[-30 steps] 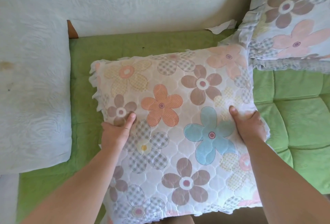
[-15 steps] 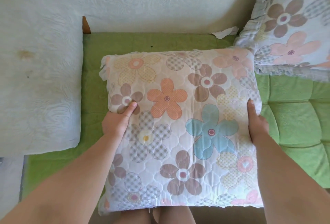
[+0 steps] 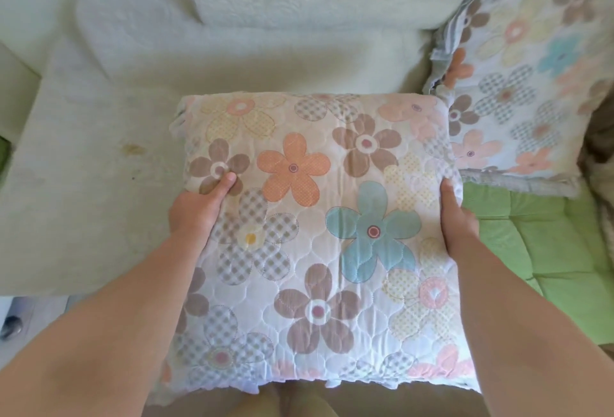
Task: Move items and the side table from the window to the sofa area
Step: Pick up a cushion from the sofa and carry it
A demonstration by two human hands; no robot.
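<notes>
A square quilted cushion (image 3: 319, 237) printed with orange, brown and blue flowers fills the middle of the view, held flat in front of me over the sofa seat. My left hand (image 3: 196, 207) grips its left edge, thumb on top over a brown flower. My right hand (image 3: 457, 217) clasps the right edge, fingers hidden underneath. The cushion's far edge lies close to the cream backrest (image 3: 299, 44). The side table is not in view.
A second flowered cushion (image 3: 518, 84) leans in the sofa's right corner. The green seat (image 3: 538, 250) shows at the right. A cream armrest cushion (image 3: 83, 184) with a brown stain lies at the left. A strip of floor shows at bottom left.
The cushion has moved up and further in toward the backrest, both hands still on its edges. The view has tilted up, so the green seat at the left is now hidden.
</notes>
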